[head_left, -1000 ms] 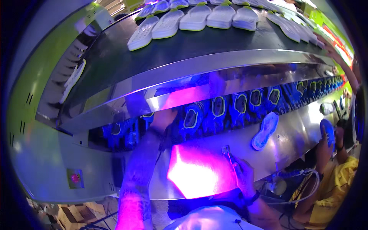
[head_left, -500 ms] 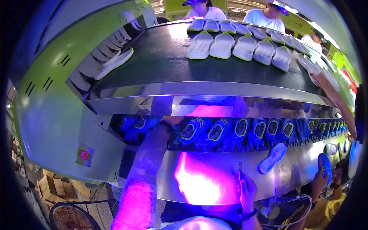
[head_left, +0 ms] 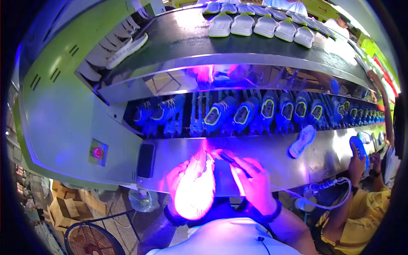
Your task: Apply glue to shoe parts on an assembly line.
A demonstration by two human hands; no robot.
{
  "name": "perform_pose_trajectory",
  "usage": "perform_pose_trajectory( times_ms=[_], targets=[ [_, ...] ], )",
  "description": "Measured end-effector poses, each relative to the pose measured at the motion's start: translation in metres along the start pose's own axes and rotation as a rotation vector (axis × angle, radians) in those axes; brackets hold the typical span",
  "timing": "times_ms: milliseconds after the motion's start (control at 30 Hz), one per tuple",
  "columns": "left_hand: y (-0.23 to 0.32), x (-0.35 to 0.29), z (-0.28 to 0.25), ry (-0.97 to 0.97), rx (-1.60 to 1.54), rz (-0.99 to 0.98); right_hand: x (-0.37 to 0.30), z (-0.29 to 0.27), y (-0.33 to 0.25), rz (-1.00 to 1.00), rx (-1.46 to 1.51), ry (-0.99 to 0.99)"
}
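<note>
My left hand (head_left: 173, 179) is closed around the side of a shoe (head_left: 195, 187), held low in front of my body over the near edge of the metal ledge. Bright pink light washes out most of the shoe's surface. Close on its right, my right hand (head_left: 257, 182) grips a slim, dark-handled, brush-like tool (head_left: 229, 160). The tool's tip points toward the shoe's upper end; glare hides whether they touch. Beyond the ledge runs a row of blue shoes (head_left: 221, 114) with yellow-green collars, with a gap between two of them at left.
A pale sole (head_left: 303, 141) lies on the metal ledge (head_left: 272, 165). White soles (head_left: 242, 24) line the dark upper belt (head_left: 170, 42). The green machine housing (head_left: 51, 106) carries a red button (head_left: 97, 152). At right, a co-worker's hand (head_left: 356, 163) holds a blue shoe. A fan (head_left: 87, 240) stands lower left.
My left hand has come back from the shoe row with a shoe, leaving a gap there. My right hand has moved left with the tool, up to the shoe. The view has tilted down.
</note>
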State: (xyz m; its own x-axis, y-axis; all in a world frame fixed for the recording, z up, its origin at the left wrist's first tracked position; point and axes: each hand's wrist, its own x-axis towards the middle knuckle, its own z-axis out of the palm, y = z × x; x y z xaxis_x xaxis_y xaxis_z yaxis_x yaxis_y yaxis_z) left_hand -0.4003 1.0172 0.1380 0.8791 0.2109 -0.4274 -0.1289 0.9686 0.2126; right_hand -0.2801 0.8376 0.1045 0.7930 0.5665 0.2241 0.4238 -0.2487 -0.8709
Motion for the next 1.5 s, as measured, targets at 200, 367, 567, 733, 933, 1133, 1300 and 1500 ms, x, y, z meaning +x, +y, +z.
perform_pose_trajectory(
  times_ms=[200,367,567,733,933,1133,1300,1500],
  targets=[
    [0.001,0.000,-0.061,-0.243,1.677,1.683,-0.051,-0.009,-0.032,-0.028,0.082,-0.136],
    [0.024,-0.011,-0.070,-0.631,1.862,1.600,-0.052,-0.040,-0.032,0.070,0.057,-0.135],
    [0.033,-0.018,-0.024,-1.055,2.001,1.561,-0.002,-0.051,-0.048,0.039,-0.126,-0.040],
    [0.039,-0.018,-0.020,-1.048,2.060,1.520,0.005,-0.049,-0.046,0.114,-0.093,-0.109],
    [0.046,-0.016,-0.027,-1.038,2.140,1.523,-0.006,-0.047,-0.042,0.173,-0.078,-0.150],
    [0.042,-0.011,-0.030,-0.928,2.133,1.559,-0.034,-0.036,-0.030,0.175,-0.086,-0.110],
    [0.042,-0.008,-0.041,-0.976,2.074,1.508,-0.055,-0.026,-0.041,0.248,-0.024,-0.078],
    [0.043,-0.008,-0.044,-0.955,2.075,1.524,-0.084,-0.047,-0.027,0.019,-0.041,-0.157]
  ],
)
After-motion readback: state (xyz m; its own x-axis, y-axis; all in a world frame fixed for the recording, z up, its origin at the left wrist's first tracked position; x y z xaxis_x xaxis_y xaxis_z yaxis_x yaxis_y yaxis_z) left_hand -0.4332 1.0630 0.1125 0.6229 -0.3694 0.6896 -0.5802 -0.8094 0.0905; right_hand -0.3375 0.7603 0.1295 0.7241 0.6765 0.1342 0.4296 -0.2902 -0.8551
